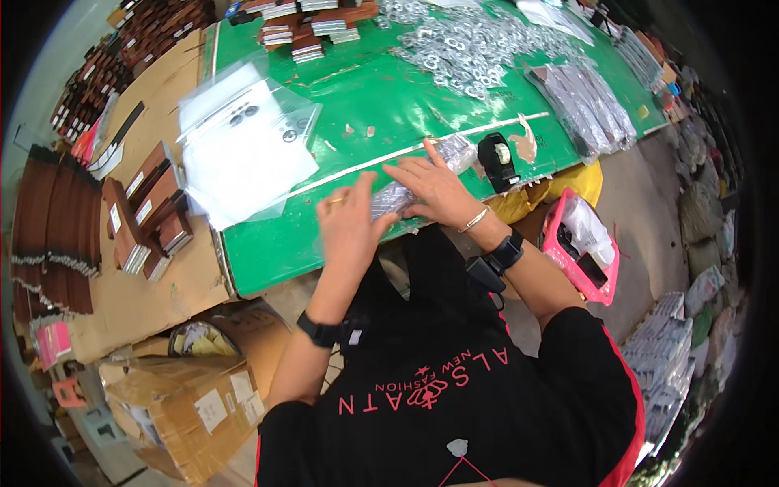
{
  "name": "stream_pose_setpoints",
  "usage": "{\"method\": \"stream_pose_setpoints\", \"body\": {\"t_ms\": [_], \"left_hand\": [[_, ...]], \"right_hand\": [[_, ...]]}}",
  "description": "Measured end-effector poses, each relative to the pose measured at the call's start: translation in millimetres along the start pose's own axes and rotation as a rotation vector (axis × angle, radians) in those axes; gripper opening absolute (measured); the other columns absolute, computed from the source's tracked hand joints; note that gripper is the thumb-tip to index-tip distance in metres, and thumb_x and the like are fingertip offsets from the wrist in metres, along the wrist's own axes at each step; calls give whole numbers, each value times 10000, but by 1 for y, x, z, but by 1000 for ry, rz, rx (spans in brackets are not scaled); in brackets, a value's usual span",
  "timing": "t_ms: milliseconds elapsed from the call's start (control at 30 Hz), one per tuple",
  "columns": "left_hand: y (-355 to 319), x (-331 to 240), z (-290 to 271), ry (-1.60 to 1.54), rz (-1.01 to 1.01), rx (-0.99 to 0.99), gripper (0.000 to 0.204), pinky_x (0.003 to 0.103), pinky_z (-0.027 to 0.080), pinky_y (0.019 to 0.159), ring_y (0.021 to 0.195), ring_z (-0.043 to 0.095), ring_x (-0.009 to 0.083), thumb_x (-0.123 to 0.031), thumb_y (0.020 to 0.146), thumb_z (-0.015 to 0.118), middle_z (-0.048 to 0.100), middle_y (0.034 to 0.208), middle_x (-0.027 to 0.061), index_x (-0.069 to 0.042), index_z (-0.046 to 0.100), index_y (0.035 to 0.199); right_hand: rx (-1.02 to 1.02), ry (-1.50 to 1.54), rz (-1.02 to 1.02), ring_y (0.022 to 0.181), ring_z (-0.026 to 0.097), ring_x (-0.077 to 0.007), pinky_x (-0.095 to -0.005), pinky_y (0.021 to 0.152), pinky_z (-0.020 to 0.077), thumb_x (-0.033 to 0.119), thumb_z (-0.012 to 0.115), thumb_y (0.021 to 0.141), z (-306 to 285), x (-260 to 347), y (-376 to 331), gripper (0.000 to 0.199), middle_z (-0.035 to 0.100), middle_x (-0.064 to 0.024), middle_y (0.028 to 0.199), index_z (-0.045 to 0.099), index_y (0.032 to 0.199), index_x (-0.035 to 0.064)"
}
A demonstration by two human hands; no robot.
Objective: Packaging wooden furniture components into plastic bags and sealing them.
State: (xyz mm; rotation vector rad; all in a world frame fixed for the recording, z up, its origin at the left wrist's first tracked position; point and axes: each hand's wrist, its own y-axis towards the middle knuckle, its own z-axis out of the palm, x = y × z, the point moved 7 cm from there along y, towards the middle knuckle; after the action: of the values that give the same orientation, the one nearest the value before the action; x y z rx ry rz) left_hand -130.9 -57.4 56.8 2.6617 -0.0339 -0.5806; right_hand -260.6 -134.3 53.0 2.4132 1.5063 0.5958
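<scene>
A long, narrow bundle in clear plastic wrap (459,152) lies slantwise along the front edge of the green-topped table (341,109). My right hand (434,188) rests across its middle, fingers outstretched on the wrap. At the bundle's left end is my left hand (349,223), fingers apart and slightly blurred, its thumb reaching to the plastic. What the bundle contains is hard to make out through the wrap and under my hands. Just right of it stands a black tape dispenser (492,169) with a pale roll.
Clear plastic bags (243,154) lie left, near dark wooden pieces (134,219) on a cardboard-covered surface. A heap of metal parts (466,53) and wrapped bundles (584,109) lie at the far right. A pink basket (610,272) stands below the table's right edge, a cardboard box (182,410) lower left.
</scene>
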Motion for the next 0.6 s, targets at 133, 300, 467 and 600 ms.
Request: {"method": "stream_pose_setpoints", "body": {"t_ms": [133,300,467,600], "left_hand": [[-42,24,-47,40,-136,-139,620,436,438,941,1109,598,310,-286,812,782,630,1274,136,-88,531,1343],[-81,86,0,-822,-657,-175,378,368,480,918,1054,616,239,-265,861,762,663,1204,135,-22,640,1123],[-104,101,13,-1072,-806,-294,198,347,502,823,944,608,163,-219,956,639,682,1025,122,-26,656,996],[-56,58,25,-1111,-594,-350,236,354,501,782,843,601,187,-230,946,627,634,857,100,-6,631,869]], "right_hand": [[127,79,47,1174,545,-265,-528,1210,219,188,841,637,9,-13,-7,726,607,-55,1174,568,1308,132],[160,74,62,1167,541,-267,-523,1199,238,199,840,644,8,-15,6,670,611,-44,1157,583,1259,132],[85,158,-16,1112,563,-324,-508,1131,319,126,801,642,26,-1,16,602,616,-108,1126,611,1213,106],[-39,-19,24,1226,547,-369,-517,1146,305,-24,706,668,-7,-47,-29,565,619,-180,1232,613,1221,45]]}}
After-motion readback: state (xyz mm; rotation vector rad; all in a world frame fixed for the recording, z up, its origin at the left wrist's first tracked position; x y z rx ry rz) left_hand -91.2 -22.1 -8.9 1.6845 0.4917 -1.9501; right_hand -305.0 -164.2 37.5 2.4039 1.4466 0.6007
